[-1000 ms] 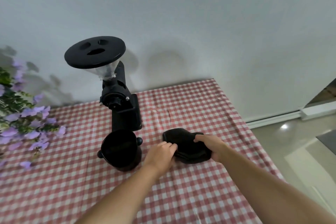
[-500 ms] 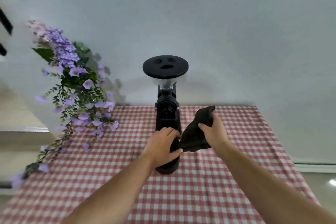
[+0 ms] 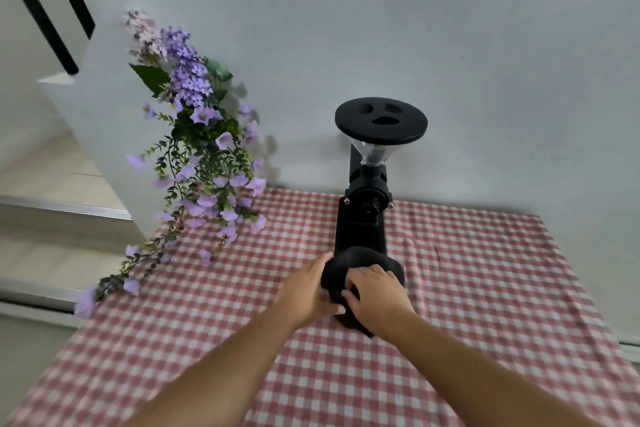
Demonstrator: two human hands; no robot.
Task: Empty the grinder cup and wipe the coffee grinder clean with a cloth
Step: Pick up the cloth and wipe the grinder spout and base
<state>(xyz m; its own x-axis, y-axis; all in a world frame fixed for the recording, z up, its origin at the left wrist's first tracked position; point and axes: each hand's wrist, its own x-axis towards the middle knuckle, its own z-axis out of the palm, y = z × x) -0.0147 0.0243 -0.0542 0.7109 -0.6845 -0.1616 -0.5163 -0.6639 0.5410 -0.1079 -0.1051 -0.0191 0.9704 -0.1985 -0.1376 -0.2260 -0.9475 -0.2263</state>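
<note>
A black coffee grinder (image 3: 364,218) with a round black lid stands upright at the back of the checked table. In front of its base sits the black grinder cup, almost wholly covered by a dark cloth (image 3: 360,262). My left hand (image 3: 306,289) wraps the cup's left side. My right hand (image 3: 375,295) presses the cloth down over the cup's top and front. The cup's rim and inside are hidden under the cloth.
A red-and-white checked tablecloth (image 3: 485,288) covers the table. Purple artificial flowers (image 3: 204,156) with trailing green stems lean over the table's back left corner. A white wall rises behind; stairs with a black railing (image 3: 41,7) are at the left.
My right hand lifted the cloth off the table and brought it down over the cup. My left hand moved from the cloth to the cup's side. The view swung left.
</note>
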